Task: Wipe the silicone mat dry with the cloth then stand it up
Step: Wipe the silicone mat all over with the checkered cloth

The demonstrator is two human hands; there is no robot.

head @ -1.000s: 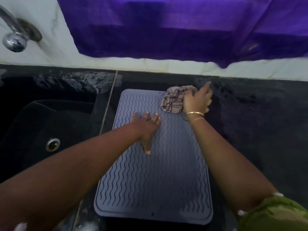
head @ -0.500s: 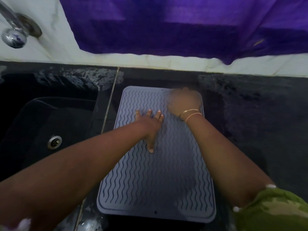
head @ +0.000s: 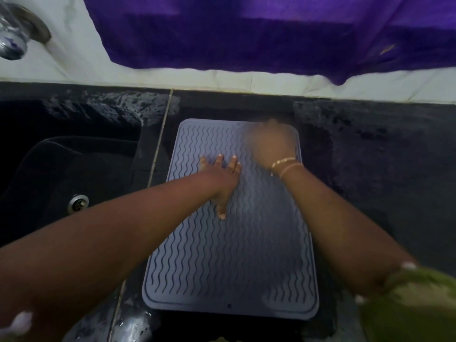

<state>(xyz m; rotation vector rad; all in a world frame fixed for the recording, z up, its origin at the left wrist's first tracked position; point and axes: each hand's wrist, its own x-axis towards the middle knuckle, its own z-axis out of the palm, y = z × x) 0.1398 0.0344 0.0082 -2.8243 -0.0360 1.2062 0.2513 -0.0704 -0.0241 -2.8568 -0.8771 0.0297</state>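
A grey silicone mat (head: pixel 229 267) with wavy ridges lies flat on the black counter, its long side running away from me. My left hand (head: pixel 223 178) presses palm down on the mat's upper middle, fingers spread. My right hand (head: pixel 270 144) sits blurred with motion over the mat's far right corner. It is closed over the cloth, which is hidden under the hand.
A black sink (head: pixel 61 183) with a metal drain (head: pixel 78 203) lies left of the mat. A chrome tap (head: pixel 12 38) juts from the white wall at top left. A purple cloth (head: pixel 271 30) hangs along the wall. The wet black counter (head: pixel 382 169) extends to the right.
My right hand slid the cloth from the mat's far right edge inward over the far corner; the cloth went out of sight under the hand. My left hand stayed pressed in place.
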